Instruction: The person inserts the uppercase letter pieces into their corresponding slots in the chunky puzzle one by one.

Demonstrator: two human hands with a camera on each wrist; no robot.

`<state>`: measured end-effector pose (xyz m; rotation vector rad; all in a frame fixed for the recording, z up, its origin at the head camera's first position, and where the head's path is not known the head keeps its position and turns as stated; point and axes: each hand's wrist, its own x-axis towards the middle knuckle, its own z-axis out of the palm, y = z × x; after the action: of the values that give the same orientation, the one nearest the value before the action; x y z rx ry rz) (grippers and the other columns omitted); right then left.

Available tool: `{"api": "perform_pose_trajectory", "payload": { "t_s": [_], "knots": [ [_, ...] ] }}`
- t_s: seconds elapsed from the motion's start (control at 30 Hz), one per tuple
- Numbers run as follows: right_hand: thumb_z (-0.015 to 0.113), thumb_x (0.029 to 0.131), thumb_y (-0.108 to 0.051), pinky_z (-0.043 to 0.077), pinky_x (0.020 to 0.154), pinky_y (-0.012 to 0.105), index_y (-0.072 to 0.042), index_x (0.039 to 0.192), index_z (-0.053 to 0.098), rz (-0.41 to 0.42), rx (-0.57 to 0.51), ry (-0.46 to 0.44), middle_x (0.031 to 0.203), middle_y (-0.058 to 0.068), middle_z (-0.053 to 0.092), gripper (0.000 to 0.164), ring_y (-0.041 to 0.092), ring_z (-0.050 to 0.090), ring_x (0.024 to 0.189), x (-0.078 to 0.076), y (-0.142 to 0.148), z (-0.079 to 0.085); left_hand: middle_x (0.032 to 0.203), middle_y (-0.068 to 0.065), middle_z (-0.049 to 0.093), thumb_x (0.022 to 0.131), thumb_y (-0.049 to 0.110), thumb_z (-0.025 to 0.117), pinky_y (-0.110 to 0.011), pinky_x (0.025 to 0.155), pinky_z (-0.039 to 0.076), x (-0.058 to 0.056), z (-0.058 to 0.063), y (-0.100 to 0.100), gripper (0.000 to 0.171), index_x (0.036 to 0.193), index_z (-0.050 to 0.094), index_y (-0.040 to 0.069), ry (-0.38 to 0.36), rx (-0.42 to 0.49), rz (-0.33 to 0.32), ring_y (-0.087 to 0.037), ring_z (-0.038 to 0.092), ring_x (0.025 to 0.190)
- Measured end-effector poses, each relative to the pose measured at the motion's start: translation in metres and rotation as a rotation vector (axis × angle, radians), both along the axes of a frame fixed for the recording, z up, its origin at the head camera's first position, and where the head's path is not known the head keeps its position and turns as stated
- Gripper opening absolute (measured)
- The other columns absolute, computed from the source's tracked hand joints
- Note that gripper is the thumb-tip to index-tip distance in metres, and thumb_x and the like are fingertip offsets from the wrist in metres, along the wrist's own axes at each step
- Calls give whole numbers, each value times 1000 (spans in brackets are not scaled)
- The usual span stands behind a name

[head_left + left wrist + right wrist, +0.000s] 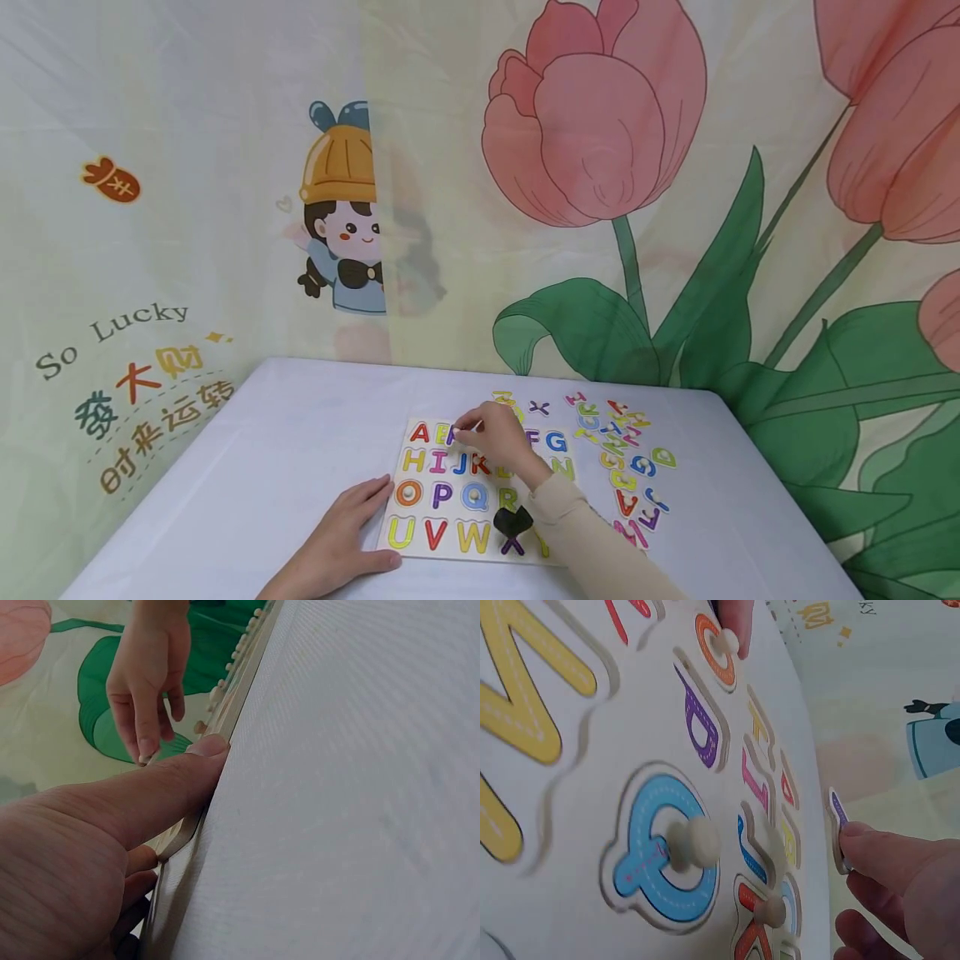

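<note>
In the head view a white alphabet puzzle board (pixel 457 523) lies on the table with coloured letters in rows. My right hand (pixel 491 433) is over the board's top row. In the right wrist view its thumb and fingers pinch the edge of a purple wooden letter piece (pixel 838 817), mostly hidden, so which letter it is cannot be told. My left hand (pixel 341 533) lies at the board's left side, its thumb touching the near-left corner and its fingers along the left edge. Knobbed pieces sit in the board: a blue Q (pixel 641 825), an orange O (pixel 709 649) and a red K (pixel 750 919).
Many loose letter pieces (pixel 622 479) lie scattered right of the board. A purple X piece (pixel 538 407) lies behind it. A small black object (pixel 513 522) shows over the board near the right sleeve (pixel 577 517). A printed curtain (pixel 442 333) hangs behind the white-covered table (pixel 247 467).
</note>
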<state>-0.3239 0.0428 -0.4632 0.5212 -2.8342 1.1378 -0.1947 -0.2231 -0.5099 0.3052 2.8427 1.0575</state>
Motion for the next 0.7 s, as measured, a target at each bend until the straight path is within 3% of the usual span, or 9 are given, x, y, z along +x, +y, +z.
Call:
{"api": "perform_pose_trajectory", "payload": {
  "t_s": [0.4, 0.7],
  "knots": [
    [82, 95, -21, 45, 67, 24, -22, 102, 86, 31, -56, -55, 91, -13, 62, 8, 9, 54, 84, 55, -3, -11, 166, -4, 44, 72, 58, 92, -64, 120, 35, 0, 0, 1, 108, 159, 50, 9, 47, 0, -28, -34, 37, 153],
    [82, 95, -19, 46, 65, 22, -19, 99, 86, 47, -77, -56, 86, -12, 61, 6, 6, 54, 75, 68, -6, -20, 165, -5, 45, 71, 57, 93, -64, 119, 36, 0, -1, -2, 107, 158, 51, 9, 59, -7, -35, -34, 37, 152]
  ]
}}
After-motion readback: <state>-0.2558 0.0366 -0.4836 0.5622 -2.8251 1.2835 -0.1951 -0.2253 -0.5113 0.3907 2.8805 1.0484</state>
